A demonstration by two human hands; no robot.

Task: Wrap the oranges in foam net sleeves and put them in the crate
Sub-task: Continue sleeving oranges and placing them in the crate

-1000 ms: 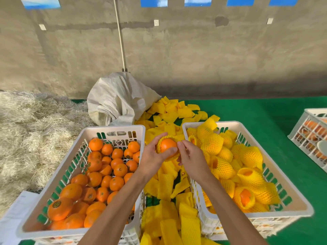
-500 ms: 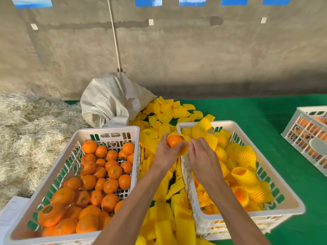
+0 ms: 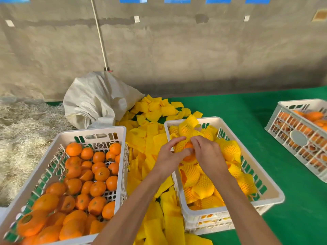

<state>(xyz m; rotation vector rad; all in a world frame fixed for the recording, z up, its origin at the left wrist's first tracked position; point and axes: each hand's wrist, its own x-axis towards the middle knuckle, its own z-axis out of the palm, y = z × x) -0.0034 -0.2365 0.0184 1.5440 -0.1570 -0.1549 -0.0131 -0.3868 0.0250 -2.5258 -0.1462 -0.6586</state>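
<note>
Fruit packing shed, orange crates [image 3: 70, 174], straw [image 3: 23, 138]

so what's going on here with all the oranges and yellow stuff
A person is packing oranges. Both hands, the left hand and the right hand, hold one orange partly covered by a yellow foam net sleeve, above the right crate, which already holds many sleeved oranges. The left crate is full of bare oranges waiting to be wrapped. Loose sleeves lie piled between the crates on the green surface.
</note>
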